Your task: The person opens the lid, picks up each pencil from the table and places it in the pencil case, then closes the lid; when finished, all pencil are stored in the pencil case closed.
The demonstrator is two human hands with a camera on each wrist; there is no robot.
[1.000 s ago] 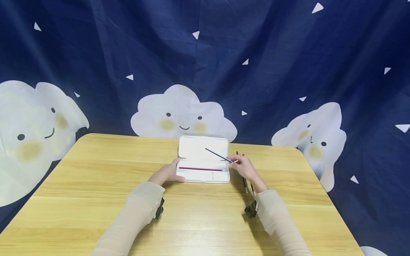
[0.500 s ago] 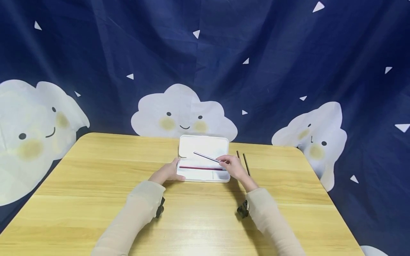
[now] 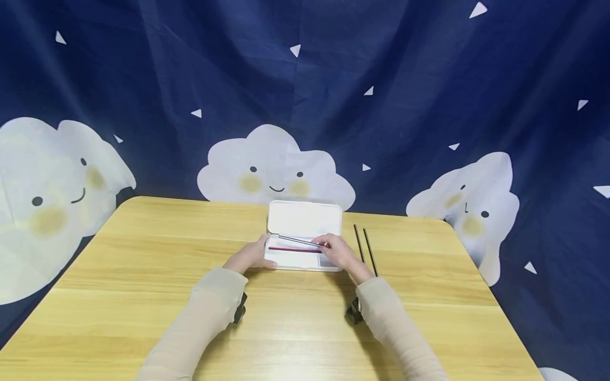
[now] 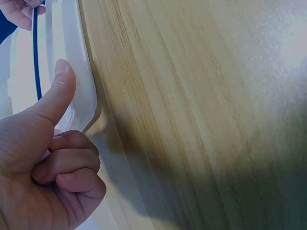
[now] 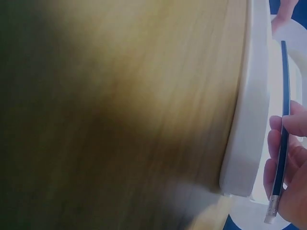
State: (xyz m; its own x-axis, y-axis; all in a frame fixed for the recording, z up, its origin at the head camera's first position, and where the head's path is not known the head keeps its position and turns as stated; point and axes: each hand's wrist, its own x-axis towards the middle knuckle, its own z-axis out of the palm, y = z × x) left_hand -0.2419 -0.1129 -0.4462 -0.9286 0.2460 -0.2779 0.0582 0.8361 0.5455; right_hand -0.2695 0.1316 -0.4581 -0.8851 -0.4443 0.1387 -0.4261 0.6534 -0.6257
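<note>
A white pencil case (image 3: 305,219) lies on the table with its lid raised at the back. At its left end my left hand (image 3: 249,256) grips the case, thumb over the near edge and the other fingers curled at the end wall. A red pencil (image 3: 292,249) lies lengthwise inside. My right hand (image 3: 339,252) pinches a dark pencil (image 5: 285,81) near its eraser end, over the case's tray. In the head view this dark pencil slants slightly, its far end pointing left. The right hand hides the tray's right end and part of the red pencil.
Two dark pencils (image 3: 370,250) lie side by side on the wooden table (image 3: 190,227), right of the case; the right forearm covers their near ends. A dark blue curtain (image 3: 238,63) with clouds hangs behind the table's far edge.
My right hand has moved left and lowered the dark pencil from above the case's right side to just over the tray. The left hand has stayed at the case's left end.
</note>
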